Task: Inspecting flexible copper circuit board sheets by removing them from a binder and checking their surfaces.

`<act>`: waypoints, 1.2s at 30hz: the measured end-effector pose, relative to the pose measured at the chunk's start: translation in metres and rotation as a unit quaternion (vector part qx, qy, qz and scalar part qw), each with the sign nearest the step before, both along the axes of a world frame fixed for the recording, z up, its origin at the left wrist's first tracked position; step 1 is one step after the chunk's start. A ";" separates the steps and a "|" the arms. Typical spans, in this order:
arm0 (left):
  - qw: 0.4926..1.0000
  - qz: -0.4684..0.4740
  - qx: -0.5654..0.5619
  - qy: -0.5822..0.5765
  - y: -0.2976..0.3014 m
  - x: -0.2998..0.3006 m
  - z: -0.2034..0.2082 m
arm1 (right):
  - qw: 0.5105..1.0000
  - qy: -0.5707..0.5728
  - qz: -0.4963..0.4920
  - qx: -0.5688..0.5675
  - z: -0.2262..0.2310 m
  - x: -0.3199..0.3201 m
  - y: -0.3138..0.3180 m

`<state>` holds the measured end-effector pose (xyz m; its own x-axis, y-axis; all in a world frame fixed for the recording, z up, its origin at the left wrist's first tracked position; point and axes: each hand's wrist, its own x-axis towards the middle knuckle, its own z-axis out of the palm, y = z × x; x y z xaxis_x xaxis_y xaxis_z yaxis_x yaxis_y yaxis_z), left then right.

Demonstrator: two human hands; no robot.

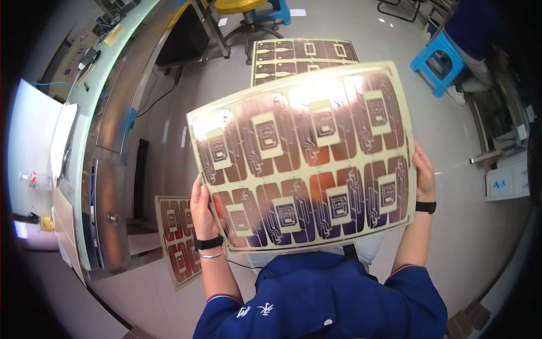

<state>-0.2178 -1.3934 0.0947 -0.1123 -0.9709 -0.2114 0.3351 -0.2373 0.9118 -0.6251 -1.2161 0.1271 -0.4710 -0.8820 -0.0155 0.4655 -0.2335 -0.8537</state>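
A large copper-patterned circuit board panel (305,169) is held up in front of my body, its pale border framing two rows of repeated copper traces. Bright light glares off its far edge, and orange and dark reflections cross its middle. My left hand (202,210) grips the left edge, fingers partly behind the sheet. At the opposite edge my right hand (424,172) is closed on the panel, thumb side hidden. Past the far edge shows a similar panel (276,50), partly covered by the held one. Another panel (176,243) sits low, beside my left forearm.
A glass-edged workbench (93,113) with metal cabinet fronts runs along the left. A blue stool (439,63) stands at the far right beside a person (477,34) in dark clothing. A yellow-topped round stool (240,5) is at the far side. A cable (161,100) hangs near the bench.
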 end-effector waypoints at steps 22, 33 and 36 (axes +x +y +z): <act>0.951 -0.155 0.017 0.267 0.026 -0.043 0.005 | 0.983 -0.164 0.004 -0.085 -0.036 0.056 -0.012; 0.942 -0.261 0.008 0.212 0.001 -0.007 0.001 | 0.995 -0.072 -0.045 0.056 -0.042 0.025 0.000; 0.937 -0.211 0.013 0.277 0.008 -0.023 0.026 | 0.997 -0.070 0.007 0.033 -0.045 0.030 -0.003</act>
<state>-0.2410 -1.3856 0.1208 -0.5854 -0.8101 -0.0303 0.6269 -0.4761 0.6167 -0.5956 -1.2187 0.0818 -0.4476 -0.8834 -0.1391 0.5842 -0.1711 -0.7934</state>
